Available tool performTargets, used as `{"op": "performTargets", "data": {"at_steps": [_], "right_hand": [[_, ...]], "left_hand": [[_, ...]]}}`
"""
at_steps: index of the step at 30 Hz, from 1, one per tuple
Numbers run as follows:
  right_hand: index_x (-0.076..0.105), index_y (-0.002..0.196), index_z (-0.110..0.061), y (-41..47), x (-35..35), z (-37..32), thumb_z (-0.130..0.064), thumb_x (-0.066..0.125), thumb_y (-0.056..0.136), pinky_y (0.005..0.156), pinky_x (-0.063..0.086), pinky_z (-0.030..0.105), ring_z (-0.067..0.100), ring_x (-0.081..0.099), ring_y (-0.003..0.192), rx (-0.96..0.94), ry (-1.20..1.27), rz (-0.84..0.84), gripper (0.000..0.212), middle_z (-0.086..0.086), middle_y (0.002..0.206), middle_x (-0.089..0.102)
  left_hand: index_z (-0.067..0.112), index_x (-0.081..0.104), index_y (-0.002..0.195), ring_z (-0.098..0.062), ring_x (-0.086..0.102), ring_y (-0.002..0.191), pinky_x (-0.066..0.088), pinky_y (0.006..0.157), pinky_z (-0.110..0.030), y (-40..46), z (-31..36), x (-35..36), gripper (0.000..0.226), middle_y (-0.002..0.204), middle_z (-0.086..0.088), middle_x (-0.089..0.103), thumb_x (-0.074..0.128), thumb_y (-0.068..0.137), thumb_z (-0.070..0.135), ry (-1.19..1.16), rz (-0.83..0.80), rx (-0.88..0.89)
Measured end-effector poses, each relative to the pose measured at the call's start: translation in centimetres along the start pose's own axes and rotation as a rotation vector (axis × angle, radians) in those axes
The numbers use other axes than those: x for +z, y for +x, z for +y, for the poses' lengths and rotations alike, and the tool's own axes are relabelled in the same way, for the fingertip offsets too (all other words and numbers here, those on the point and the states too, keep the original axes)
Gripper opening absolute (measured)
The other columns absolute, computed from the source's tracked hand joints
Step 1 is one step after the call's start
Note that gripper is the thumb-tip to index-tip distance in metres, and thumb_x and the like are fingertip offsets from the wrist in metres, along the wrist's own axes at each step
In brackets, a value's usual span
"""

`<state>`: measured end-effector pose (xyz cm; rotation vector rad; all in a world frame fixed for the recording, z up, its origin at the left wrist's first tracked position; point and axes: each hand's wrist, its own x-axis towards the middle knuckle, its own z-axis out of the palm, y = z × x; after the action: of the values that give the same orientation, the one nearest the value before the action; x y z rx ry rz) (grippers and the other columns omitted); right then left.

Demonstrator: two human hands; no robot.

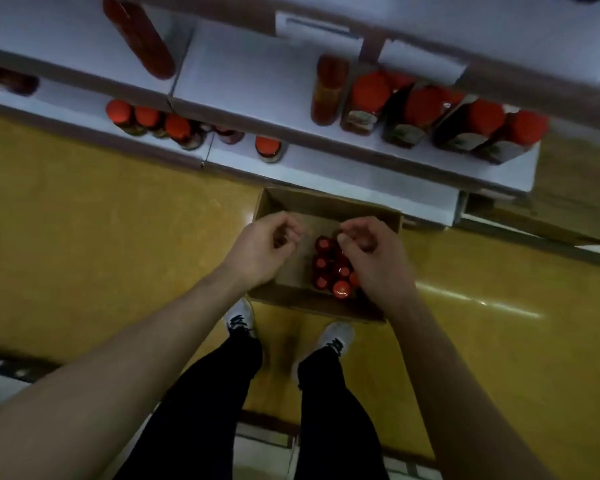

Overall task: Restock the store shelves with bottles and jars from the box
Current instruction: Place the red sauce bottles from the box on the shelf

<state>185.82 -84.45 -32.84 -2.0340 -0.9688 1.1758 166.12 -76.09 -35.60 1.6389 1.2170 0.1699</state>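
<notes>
Both hands hang over the cardboard box (326, 206) on the floor: left hand (260, 249) and right hand (374, 258) have loosely curled fingers holding nothing. The right hand partly hides the red-capped bottles (329, 268); blurred shelves (291, 98) carry more.

Yellow floor (101, 220), white shelves (360, 174).
Cardboard box (326, 206) sat on floor against lowest shelf; red-capped jars (430, 123) stood on shelves.

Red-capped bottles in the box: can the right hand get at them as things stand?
Probably yes. The right hand hovers just above the bottles, fingers curled and holding nothing; the box is open-topped and nothing covers the caps. The left hand sits off to the side, over the bare part of the box.
</notes>
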Motion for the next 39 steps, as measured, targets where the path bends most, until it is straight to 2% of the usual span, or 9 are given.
{"op": "performTargets", "data": {"at_steps": [7,11,15,17,19,25,29,34,39], "right_hand": [[0.065,0.122,-0.024,9.4,5.3,15.8,-0.025,0.067,0.101,0.078,0.048,0.01,-0.006,0.061,0.099,0.02,-0.118,-0.156,0.022,-0.018,0.114,0.063],[0.065,0.119,-0.028,14.9,9.0,24.0,-0.021,0.066,0.101,0.09,0.048,0.014,0.001,0.06,0.11,-0.008,-0.233,-0.217,0.019,-0.007,0.128,0.061],[0.065,0.116,-0.028,20.1,12.7,30.3,-0.023,0.067,0.101,0.075,0.039,0.008,-0.001,0.056,0.102,0.02,-0.327,-0.235,0.016,-0.008,0.13,0.054],[0.066,0.12,-0.024,22.0,14.1,32.0,-0.024,0.068,0.101,0.073,0.039,0.008,-0.002,0.054,0.094,0.002,-0.374,-0.23,0.02,-0.006,0.129,0.051],[0.064,0.127,-0.022,23.5,15.4,33.6,-0.02,0.071,0.098,0.085,0.042,0.014,0.007,0.057,0.108,-0.019,-0.413,-0.25,0.03,-0.001,0.135,0.052],[0.058,0.144,-0.017,26.7,18.1,36.7,-0.022,0.073,0.096,0.103,0.047,0.033,0.027,0.056,0.131,-0.077,-0.582,-0.313,0.05,0.009,0.143,0.057],[0.045,0.157,-0.024,28.0,18.2,36.7,-0.027,0.077,0.094,0.115,0.044,0.037,0.026,0.05,0.141,-0.018,-0.569,-0.43,0.07,0.007,0.156,0.049],[0.046,0.156,-0.028,28.3,18.7,37.2,-0.028,0.07,0.1,0.106,0.035,0.019,0.02,0.047,0.143,-0.011,-0.451,-0.442,0.061,0.004,0.156,0.046],[0.05,0.153,-0.034,27.0,18.1,36.7,-0.033,0.067,0.101,0.11,0.038,0.025,0.012,0.045,0.14,0.049,-0.295,-0.332,0.054,-0.001,0.155,0.047]], "left_hand": [[0.024,0.065,0.104,-0.012,0.064,0.099,0.058,0.092,-0.037,8.3,-13.1,12.3,0.016,0.103,0.007,0.064,0.066,0.096,0.01,0.086,-0.086,-0.123],[0.028,0.062,0.109,-0.008,0.061,0.104,0.056,0.093,-0.029,12.5,-20.2,18.1,0.016,0.113,0.009,0.059,0.066,0.098,0.016,0.124,-0.148,-0.149],[0.035,0.061,0.109,-0.011,0.059,0.108,0.054,0.089,-0.026,16.6,-26.7,21.9,0.021,0.117,0.007,0.057,0.071,0.095,0.021,0.142,-0.182,-0.187],[0.038,0.061,0.112,-0.012,0.056,0.114,0.055,0.093,-0.032,18.2,-28.8,23.2,0.027,0.121,0.009,0.055,0.076,0.092,0.03,0.151,-0.234,-0.218],[0.042,0.059,0.117,-0.012,0.053,0.119,0.052,0.096,-0.032,19.6,-30.1,24.4,0.038,0.124,0.011,0.052,0.08,0.086,0.041,0.162,-0.303,-0.215],[0.029,0.05,0.139,-0.005,0.047,0.118,0.031,0.084,-0.007,21.3,-32.2,27.2,0.076,0.131,0.012,0.048,0.087,0.076,0.048,0.193,-0.372,-0.128],[0.029,0.047,0.138,-0.005,0.05,0.125,0.04,0.101,-0.02,20.5,-33.7,27.8,0.067,0.14,0.011,0.052,0.083,0.083,0.041,0.142,-0.313,-0.107],[0.031,0.047,0.136,-0.005,0.051,0.131,0.044,0.112,-0.029,20.0,-35.4,28.4,0.058,0.142,0.012,0.055,0.077,0.089,0.043,-0.049,-0.213,-0.126],[0.035,0.054,0.133,-0.008,0.054,0.129,0.048,0.112,-0.039,19.8,-35.6,27.6,0.046,0.136,0.012,0.056,0.074,0.091,0.041,-0.166,-0.198,-0.146]]}}
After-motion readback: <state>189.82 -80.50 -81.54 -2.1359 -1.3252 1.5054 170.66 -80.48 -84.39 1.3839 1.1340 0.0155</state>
